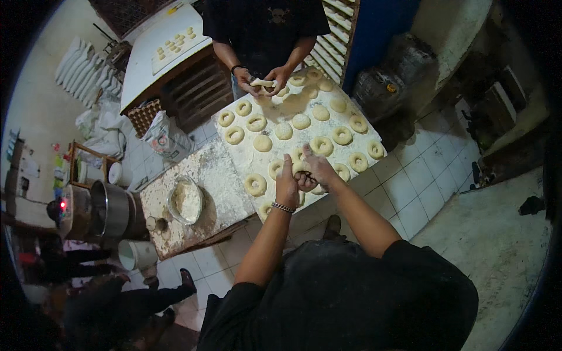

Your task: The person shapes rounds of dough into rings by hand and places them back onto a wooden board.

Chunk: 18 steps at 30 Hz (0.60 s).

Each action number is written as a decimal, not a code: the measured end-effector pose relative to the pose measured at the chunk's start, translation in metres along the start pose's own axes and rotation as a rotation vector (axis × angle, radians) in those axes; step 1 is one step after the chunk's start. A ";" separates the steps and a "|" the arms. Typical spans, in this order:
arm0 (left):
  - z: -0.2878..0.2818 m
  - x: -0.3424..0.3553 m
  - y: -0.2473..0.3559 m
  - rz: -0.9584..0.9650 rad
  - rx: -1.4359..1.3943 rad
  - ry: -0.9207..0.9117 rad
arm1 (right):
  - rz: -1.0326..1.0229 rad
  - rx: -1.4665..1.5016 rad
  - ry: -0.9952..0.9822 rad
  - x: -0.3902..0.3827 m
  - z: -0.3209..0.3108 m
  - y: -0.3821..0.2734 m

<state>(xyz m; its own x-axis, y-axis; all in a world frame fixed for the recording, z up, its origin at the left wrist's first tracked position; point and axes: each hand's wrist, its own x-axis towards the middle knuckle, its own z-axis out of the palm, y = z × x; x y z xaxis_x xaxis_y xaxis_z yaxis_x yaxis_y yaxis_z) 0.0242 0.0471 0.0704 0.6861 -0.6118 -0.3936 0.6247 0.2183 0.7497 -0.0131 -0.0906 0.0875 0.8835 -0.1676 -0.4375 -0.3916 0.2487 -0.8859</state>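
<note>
My left hand [287, 183], with a chain bracelet at the wrist, and my right hand [319, 167] are close together above the floured board [234, 161]. Between them they hold a pale ring of dough [301, 167], partly hidden by my fingers. Several dough rings and round dough pieces lie across the board, among them a ring [255, 185] left of my hands and another [321, 145] just beyond them. Across the board, a co-worker's hands [268, 82] hold another piece of dough [262, 83].
A metal bowl of flour [186, 202] stands on the floured table at the left, beside a small cup [156, 223]. Farther left are a steel pot [110, 207] and a white bucket [137, 255]. Smaller dough pieces [175, 44] rest on a white table behind. People stand at lower left.
</note>
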 end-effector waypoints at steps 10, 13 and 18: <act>-0.027 0.011 0.008 -0.040 0.729 0.175 | -0.159 -0.678 -0.103 0.060 0.000 0.025; -0.045 0.017 0.013 0.016 0.230 0.406 | 0.154 -0.108 -0.207 0.087 0.004 0.030; -0.089 0.032 0.031 -0.143 0.382 0.154 | -0.167 -0.581 -0.240 0.120 0.029 0.041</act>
<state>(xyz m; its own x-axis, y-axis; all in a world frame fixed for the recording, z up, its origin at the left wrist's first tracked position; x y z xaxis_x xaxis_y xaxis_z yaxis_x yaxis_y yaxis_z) 0.0981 0.1016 0.0336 0.6680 -0.4888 -0.5611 0.5546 -0.1757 0.8134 0.0843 -0.0731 0.0025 0.9511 0.0752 -0.2995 -0.2596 -0.3305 -0.9074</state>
